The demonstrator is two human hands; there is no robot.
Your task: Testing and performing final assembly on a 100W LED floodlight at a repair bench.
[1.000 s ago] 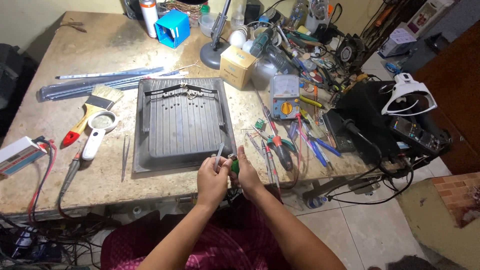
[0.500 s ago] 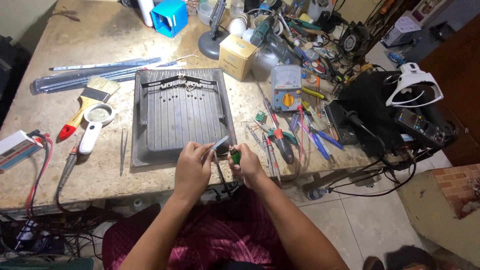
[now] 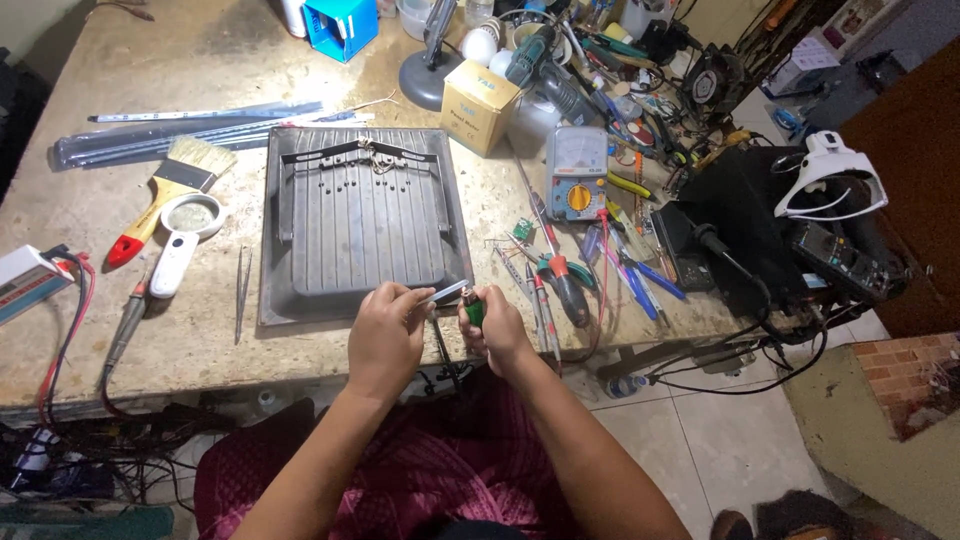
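Head view showed the left hand (image 3: 385, 335) and the right hand (image 3: 495, 330) close together at the near edge of the worktable (image 3: 200, 70), a worn, stained slab of pale stone-like surface. The left fingers were pinched together on a small flat silver piece (image 3: 447, 294), which pointed toward 2 o'clock from that hand. The right fingers were closed around a small green object (image 3: 474, 312), just beside the silver piece; I could not tell if the two were touching. At 12 o'clock from the hands lay a square grey metal housing (image 3: 360, 225) with ribbed fins and a raised rim, and its near edge was just beside the knuckles. At 9 o'clock from the housing were thin metal tweezers (image 3: 241, 292), a white magnifier (image 3: 182, 240) and a paint brush (image 3: 165, 195) with red handle tip and pale bristles. Some bare table remained between these and the housing. At 3 o'clock the room was tight: screwdrivers and pliers (image 3: 560, 280) lay crowded, with a grey analog multimeter (image 3: 577, 172) behind them. A small yellow cardboard box (image 3: 478, 105) stood at 1 o'clock from the housing. Below the table edge, dark cables hung over a magenta cloth on the lap.
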